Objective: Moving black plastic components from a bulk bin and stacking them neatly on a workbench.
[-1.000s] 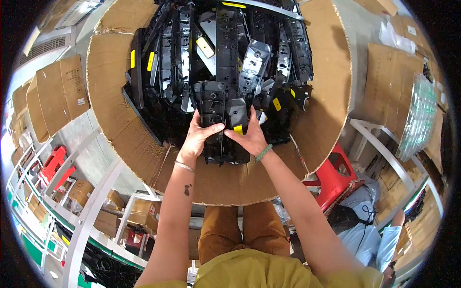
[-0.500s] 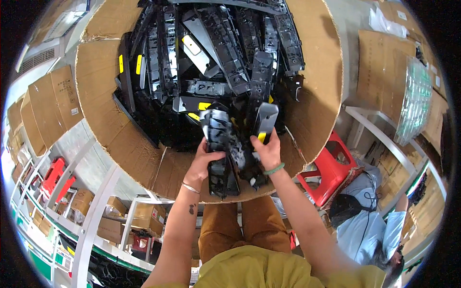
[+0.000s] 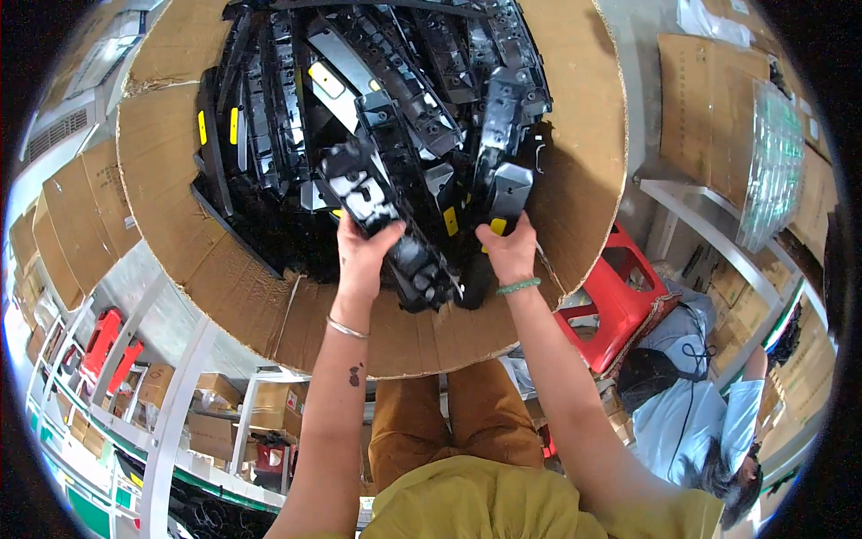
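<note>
Large cardboard box [image 3: 575, 162], flaps folded outward, fills the upper centre of the frame. It is packed with long black plastic moulded parts [image 3: 269, 126], most standing on edge in rows, several with small yellow stickers.

Left hand [image 3: 362, 260], centre of frame: closed around the lower end of one long black part [image 3: 382, 220] with pale patches on its upper face. That part lies tilted, running from centre-left down toward the box's near edge, resting on top of the pile.

Right hand [image 3: 508, 254], just right of centre: fingers wrapped around the base of a second black part [image 3: 505, 171], which stands nearly upright with a grey face and a yellow sticker just above the fingers. Green bead bracelet [image 3: 518, 287] on the right wrist; thin metal bangle [image 3: 347, 329] on the left wrist.

The two held parts sit just beside each other, near the box's front wall, lower ends close together.

Right of the box: red plastic stool [image 3: 620, 296]. Lower right: another person [image 3: 691, 422] in a pale blue top, bent low. Left side: white metal shelving [image 3: 180, 395] carrying smaller cardboard cartons [image 3: 215, 431]. Upper right: flattened cartons [image 3: 709, 99] against the wall.
</note>
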`<control>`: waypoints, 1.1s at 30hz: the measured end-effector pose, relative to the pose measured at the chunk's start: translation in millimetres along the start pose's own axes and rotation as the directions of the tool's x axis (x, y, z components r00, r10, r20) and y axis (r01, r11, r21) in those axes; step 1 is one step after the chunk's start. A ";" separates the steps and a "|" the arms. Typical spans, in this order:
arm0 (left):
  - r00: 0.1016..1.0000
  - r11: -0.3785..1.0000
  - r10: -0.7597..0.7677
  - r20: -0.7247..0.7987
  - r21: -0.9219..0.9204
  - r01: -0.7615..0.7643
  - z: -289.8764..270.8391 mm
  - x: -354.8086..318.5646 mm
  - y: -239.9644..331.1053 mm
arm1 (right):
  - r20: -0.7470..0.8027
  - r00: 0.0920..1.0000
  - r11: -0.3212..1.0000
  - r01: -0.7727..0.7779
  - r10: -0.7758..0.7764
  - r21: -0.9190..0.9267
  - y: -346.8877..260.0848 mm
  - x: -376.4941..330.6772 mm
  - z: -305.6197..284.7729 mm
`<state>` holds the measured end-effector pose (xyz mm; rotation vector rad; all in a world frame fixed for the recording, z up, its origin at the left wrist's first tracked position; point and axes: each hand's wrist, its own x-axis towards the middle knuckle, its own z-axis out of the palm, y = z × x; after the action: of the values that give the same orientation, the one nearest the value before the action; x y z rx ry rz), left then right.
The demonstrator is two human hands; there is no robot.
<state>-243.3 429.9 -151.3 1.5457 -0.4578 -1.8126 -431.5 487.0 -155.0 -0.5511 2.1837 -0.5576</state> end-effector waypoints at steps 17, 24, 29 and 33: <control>0.999 0.999 0.040 0.001 0.036 -0.040 45.0 47.3 9.6 | -0.201 0.967 0.975 0.121 -0.158 -0.186 -8.8 117.8 43.8; 0.902 0.959 -0.036 0.430 -0.240 0.153 -3.0 -3.2 44.2 | -0.221 0.930 0.909 0.200 -0.294 -0.366 0.9 119.1 46.2; 0.852 0.877 -0.290 0.435 -0.237 0.419 -16.2 -22.4 -1.3 | -0.186 0.880 0.867 0.357 -0.437 -0.348 13.8 119.1 40.9; 0.854 0.907 -0.328 0.404 -0.116 0.404 -11.8 -29.2 -23.7 | -0.190 0.921 0.892 0.251 -0.339 -0.375 8.4 121.0 40.0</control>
<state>-237.4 468.7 -148.9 1.2042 -0.1457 -2.3939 -472.7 418.8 -254.8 -1.0711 2.4754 -0.4196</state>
